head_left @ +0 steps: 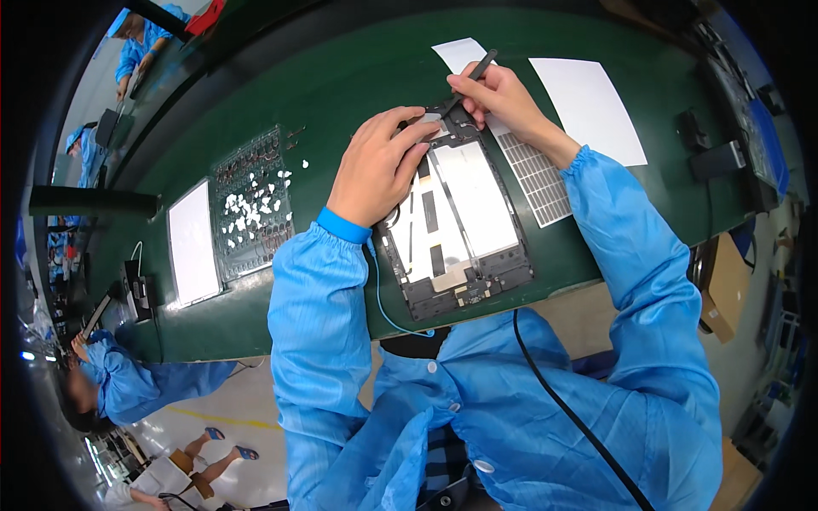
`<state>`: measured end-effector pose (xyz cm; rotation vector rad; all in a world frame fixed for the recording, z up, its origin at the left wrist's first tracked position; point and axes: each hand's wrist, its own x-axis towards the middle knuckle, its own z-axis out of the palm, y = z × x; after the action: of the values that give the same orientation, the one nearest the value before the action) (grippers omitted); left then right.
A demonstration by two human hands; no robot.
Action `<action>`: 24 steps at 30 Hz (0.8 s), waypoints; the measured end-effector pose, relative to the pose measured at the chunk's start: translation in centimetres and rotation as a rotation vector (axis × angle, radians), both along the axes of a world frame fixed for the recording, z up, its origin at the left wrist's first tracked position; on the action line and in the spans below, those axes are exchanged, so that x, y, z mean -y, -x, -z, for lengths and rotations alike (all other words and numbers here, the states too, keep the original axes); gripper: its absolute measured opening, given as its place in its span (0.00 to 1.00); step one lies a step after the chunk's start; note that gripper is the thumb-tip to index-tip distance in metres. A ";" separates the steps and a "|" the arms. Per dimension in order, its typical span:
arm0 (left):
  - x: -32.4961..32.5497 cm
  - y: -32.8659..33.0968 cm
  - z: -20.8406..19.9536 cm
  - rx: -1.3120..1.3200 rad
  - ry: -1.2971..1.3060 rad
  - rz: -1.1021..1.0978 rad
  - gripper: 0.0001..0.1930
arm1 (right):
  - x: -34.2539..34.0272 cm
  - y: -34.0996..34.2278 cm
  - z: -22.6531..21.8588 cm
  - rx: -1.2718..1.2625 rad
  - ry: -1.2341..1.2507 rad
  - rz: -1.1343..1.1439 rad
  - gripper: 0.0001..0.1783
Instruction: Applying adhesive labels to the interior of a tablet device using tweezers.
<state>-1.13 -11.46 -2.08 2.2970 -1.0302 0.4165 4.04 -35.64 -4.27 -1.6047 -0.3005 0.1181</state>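
Observation:
An opened tablet (477, 196) with a black frame, silver panels and exposed inner parts lies on the green bench, its near end close to the edge. My left hand (375, 166) rests over its far left corner, the fingers stretched out and touching the parts there; a blue wrist strap circles that wrist. In my right hand (503, 98) is a pair of dark tweezers (483, 65), slanting down with the tips at the tablet's far end, near my left fingertips. What the tips touch is too small to tell.
Beside the tablet lies a sheet of pale labels (537, 183), with white paper (590, 106) farther right. To the left are a clear tray (251, 204) of small parts and white scraps, and a white sheet (194, 243). A blue cord (383, 307) hangs over the bench edge. Other people sit leftward.

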 end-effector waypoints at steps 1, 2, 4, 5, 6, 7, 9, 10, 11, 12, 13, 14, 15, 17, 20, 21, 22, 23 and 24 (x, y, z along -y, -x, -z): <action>0.0 -0.1 0.0 -0.004 -0.002 -0.002 0.12 | 0.0 -0.1 0.1 0.004 -0.018 -0.012 0.18; 0.0 -0.1 -0.1 -0.008 -0.003 -0.005 0.12 | 0.0 -0.2 0.2 0.008 -0.036 -0.025 0.18; 0.1 -0.1 -0.2 -0.010 -0.021 -0.006 0.13 | -0.1 -0.2 0.4 0.014 -0.035 -0.016 0.17; 0.0 0.0 -0.2 -0.015 -0.038 -0.017 0.13 | -0.2 -0.2 0.5 0.015 -0.032 -0.017 0.17; 0.0 0.1 -0.3 -0.011 -0.043 -0.011 0.13 | -0.3 -0.3 0.5 0.022 -0.031 -0.021 0.16; -0.1 0.1 -0.4 -0.003 -0.065 -0.005 0.14 | -0.4 -0.2 0.4 0.026 -0.036 -0.016 0.16; -0.1 0.2 -0.5 0.010 -0.087 0.003 0.14 | -0.7 0.2 0.2 0.068 -0.004 0.004 0.16; -0.1 0.2 -0.6 0.008 -0.113 0.003 0.14 | -0.7 0.5 0.1 0.108 0.020 0.023 0.14; 0.0 0.2 -0.6 0.005 -0.137 0.001 0.14 | -0.7 0.9 0.0 0.112 0.021 0.024 0.14; 0.1 0.3 -0.7 0.009 -0.135 0.001 0.14 | -0.9 1.3 -0.1 0.248 0.067 0.099 0.12; 0.2 0.3 -0.7 0.040 -0.162 0.007 0.15 | -0.9 1.5 -0.1 0.384 0.113 0.174 0.10; 0.3 0.4 -0.8 0.070 -0.188 0.009 0.15 | -0.8 1.3 0.1 0.380 0.086 0.180 0.08; 0.4 0.5 -0.8 0.074 -0.184 0.005 0.15 | -0.5 1.3 0.0 0.384 0.089 0.176 0.08; 0.3 0.4 -0.7 0.023 -0.222 0.069 0.16 | -0.4 1.3 -0.6 0.430 0.023 0.171 0.08; 0.3 0.3 -0.2 0.062 -0.197 0.061 0.17 | 1.6 2.0 -2.9 0.371 0.341 0.134 0.07; 0.1 0.3 0.0 0.064 -0.180 0.036 0.17 | 2.2 2.1 -3.5 0.401 0.565 0.110 0.08; 0.0 0.3 0.5 0.023 -0.029 -0.019 0.17 | 2.5 2.9 -4.0 0.430 0.709 0.100 0.07; -0.3 0.3 0.8 -0.014 0.123 -0.080 0.18 | 2.8 4.0 -4.3 0.439 0.749 0.055 0.06; -0.6 0.3 1.2 0.051 0.195 -0.162 0.18 | 2.5 5.3 -4.6 0.446 0.791 0.008 0.06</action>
<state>-1.42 -10.86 -3.31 2.2102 -0.7924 0.6159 -1.25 -38.13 0.33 -2.4179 -0.6459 -0.1538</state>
